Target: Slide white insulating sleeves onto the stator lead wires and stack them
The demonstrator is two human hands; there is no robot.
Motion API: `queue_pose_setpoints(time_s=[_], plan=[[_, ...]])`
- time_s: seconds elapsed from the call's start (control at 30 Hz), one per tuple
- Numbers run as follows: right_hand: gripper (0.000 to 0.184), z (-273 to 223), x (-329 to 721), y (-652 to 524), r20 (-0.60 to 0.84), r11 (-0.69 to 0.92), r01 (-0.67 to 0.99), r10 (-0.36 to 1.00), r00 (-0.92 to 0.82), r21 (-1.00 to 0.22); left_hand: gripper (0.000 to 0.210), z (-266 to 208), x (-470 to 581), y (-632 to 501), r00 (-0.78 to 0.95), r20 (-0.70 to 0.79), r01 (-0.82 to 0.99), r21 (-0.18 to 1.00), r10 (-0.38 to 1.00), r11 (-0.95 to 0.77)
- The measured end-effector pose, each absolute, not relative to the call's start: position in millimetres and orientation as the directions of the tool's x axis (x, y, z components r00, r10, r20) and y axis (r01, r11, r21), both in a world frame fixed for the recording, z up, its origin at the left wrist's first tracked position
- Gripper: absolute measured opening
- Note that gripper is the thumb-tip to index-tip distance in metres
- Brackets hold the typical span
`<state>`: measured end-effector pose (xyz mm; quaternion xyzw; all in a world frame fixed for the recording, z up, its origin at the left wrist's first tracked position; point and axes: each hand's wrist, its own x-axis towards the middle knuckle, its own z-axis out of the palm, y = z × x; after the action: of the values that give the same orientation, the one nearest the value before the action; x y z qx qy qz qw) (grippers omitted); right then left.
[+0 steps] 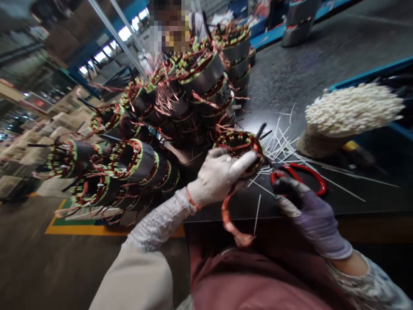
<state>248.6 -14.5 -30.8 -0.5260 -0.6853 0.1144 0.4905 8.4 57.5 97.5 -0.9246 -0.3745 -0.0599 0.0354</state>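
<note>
My left hand, in a white knit glove, grips the near side of a motor stator, its thumb laid over the rim. Copper windings and yellow-green slot liners line this ring, and a dark sleeved lead sticks up at its right. From below it a thick copper lead hangs past the table edge. My right hand, in a purple glove with dark fingertips, is closed at the red-handled scissors, fingers over one handle loop. Thin white ties lie scattered beyond the scissors.
Stacked stators crowd the left and back of the dark table. At right stands a thick bundle of white ties, beside a blue bin and a yellow-and-black tool. Another person is behind the stacks.
</note>
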Motion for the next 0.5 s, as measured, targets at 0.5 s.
queue_pose_setpoints(time_s=[0.5], plan=[[0.044, -9, 206, 3, -0.104, -0.133, 0.3, 0.988, 0.111, -0.945, 0.027, -6, -60, -22, -0.127, 0.025, 0.126, 0.992, 0.992, -0.009]])
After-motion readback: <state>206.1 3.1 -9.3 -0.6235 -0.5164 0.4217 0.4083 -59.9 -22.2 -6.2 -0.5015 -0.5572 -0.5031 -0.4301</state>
